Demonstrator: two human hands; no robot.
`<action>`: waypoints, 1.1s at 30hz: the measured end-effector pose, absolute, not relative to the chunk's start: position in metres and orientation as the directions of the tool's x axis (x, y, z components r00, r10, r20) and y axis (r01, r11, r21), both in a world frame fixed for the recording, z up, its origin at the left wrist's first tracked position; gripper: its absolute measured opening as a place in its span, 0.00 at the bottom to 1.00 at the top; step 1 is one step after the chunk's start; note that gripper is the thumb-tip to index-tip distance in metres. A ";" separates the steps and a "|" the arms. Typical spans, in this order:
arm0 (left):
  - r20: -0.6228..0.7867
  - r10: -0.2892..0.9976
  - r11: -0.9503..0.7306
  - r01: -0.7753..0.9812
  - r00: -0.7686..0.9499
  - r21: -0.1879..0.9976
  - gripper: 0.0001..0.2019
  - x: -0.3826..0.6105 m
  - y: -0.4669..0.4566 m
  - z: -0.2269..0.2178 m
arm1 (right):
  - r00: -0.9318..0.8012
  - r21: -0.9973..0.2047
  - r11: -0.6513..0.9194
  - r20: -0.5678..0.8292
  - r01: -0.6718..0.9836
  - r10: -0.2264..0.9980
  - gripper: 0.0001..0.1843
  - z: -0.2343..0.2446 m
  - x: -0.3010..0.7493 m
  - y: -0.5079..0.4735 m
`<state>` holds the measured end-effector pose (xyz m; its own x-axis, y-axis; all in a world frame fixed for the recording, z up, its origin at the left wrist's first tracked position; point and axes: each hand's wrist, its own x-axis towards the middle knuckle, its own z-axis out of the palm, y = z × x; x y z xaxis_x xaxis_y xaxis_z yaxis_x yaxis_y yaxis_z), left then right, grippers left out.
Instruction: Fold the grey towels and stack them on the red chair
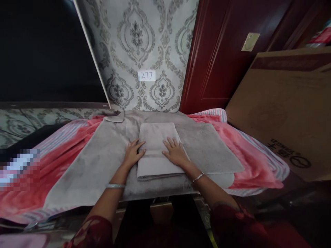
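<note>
Cardboard box (287, 100), right side of frame, contents hidden. Frame centre: left hand (133, 151) and right hand (177, 154) touching folded grey cloth (156, 134), fingers spread, gripping nothing.

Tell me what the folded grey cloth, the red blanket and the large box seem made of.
Folded grey cloth: probably short-pile plush fabric, matte, judging by its faint patchy shading. Red blanket: likely fleecy textile, slight sheen along its folds; exact fibre unclear. Large box: apparently cardboard, dull brown with dark printed lettering.
</note>
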<state>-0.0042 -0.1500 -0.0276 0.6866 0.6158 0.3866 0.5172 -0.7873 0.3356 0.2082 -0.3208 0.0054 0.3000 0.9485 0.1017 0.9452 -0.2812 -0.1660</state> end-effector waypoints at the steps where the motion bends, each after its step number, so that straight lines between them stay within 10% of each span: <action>1: 0.384 0.616 -0.787 0.518 0.688 0.333 0.25 -0.004 -0.151 -0.027 | 0.299 -0.171 -0.283 0.077 0.944 0.951 0.35 -0.001 0.208 -0.322; 9: 0.534 0.593 -0.805 0.461 0.603 0.373 0.23 -0.009 -0.169 -0.011 | 0.305 -0.195 -0.295 0.018 0.935 0.952 0.35 -0.002 0.211 -0.322; 21: 0.153 0.550 -0.831 0.519 0.821 0.201 0.35 -0.002 -0.259 -0.012 | 0.042 -0.163 -0.028 0.083 0.986 0.996 0.32 0.033 0.218 -0.213; 33: 0.171 0.528 -0.837 0.475 0.832 0.273 0.33 -0.010 -0.257 -0.022 | 0.039 -0.201 -0.021 0.087 0.979 0.995 0.33 -0.001 0.230 -0.201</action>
<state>-0.0104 -0.2570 -0.0223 0.8318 0.5281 0.1711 0.4750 -0.8366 0.2729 0.2296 -0.2010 -0.0007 0.0393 0.9955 0.0866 0.9794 -0.0212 -0.2008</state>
